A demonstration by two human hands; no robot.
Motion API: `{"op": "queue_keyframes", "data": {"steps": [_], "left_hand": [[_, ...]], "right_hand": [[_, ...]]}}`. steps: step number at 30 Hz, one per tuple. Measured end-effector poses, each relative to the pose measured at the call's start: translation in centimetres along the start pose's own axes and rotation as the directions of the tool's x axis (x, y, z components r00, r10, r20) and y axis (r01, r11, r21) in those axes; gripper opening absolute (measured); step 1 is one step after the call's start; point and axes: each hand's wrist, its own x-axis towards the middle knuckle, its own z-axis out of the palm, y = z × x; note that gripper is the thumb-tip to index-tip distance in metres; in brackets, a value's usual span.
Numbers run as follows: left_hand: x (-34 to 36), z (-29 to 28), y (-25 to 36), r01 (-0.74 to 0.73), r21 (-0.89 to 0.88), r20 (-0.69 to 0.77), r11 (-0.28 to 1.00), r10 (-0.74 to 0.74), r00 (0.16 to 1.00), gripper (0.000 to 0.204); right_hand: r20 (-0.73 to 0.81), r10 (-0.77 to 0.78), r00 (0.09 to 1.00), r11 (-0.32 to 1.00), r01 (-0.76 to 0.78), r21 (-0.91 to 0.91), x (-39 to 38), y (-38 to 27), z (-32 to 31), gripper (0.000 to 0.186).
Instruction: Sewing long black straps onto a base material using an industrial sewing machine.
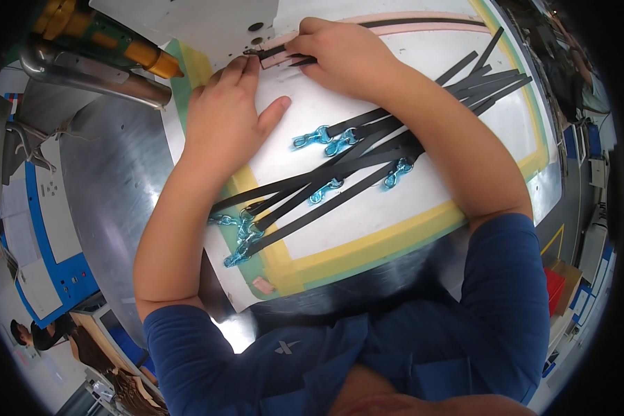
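At the far side of the white board (312, 239), my right hand (347, 59) pinches a black strap (274, 52) between thumb and fingers. That strap lies along a narrow pink guide strip (437, 29). My left hand (223, 111) lies palm down to the left, thumb spread, its fingertips touching the strap's end by a small metal fitting (251, 52). Between my arms is a loose pile of black straps (367, 163), crossing each other. Metal snap hooks wrapped in blue film (246, 236) hang on their ends; more blue-wrapped hooks (340, 142) lie mid-board.
Yellow and green tape (367, 253) edges the board, which rests on a shiny metal table (104, 180). A machine head with an orange tip (163, 64) and a metal tube (97, 76) stand close to my left hand. Another person (35, 335) is far left.
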Motion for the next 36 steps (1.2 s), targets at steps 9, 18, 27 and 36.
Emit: {"op": "queue_keyframes", "data": {"steps": [9,18,27,36], "left_hand": [[-0.2,-0.1,0.0,0.002,-0.010,-0.003,1.000,-0.002,1.000,0.072],[-0.1,-0.2,0.5,0.033,0.005,0.004,0.999,-0.033,0.999,0.072],[-0.3,-0.4,0.5,0.063,-0.012,0.034,0.998,-0.062,0.997,0.073],[0.1,-1.4,0.1,0.033,-0.020,0.096,0.999,-0.031,0.995,0.071]], "right_hand": [[-0.034,-0.006,0.999,1.000,0.006,-0.016,-0.1,0.0,0.3,0.031],[0.020,-0.023,1.000,0.995,0.024,-0.093,0.0,-1.1,-0.1,0.026],[0.101,0.035,0.994,0.989,-0.020,-0.145,-0.3,-0.6,-1.9,0.036],[0.084,0.144,0.986,0.987,-0.137,-0.088,-1.6,0.0,-1.8,0.042]]}}
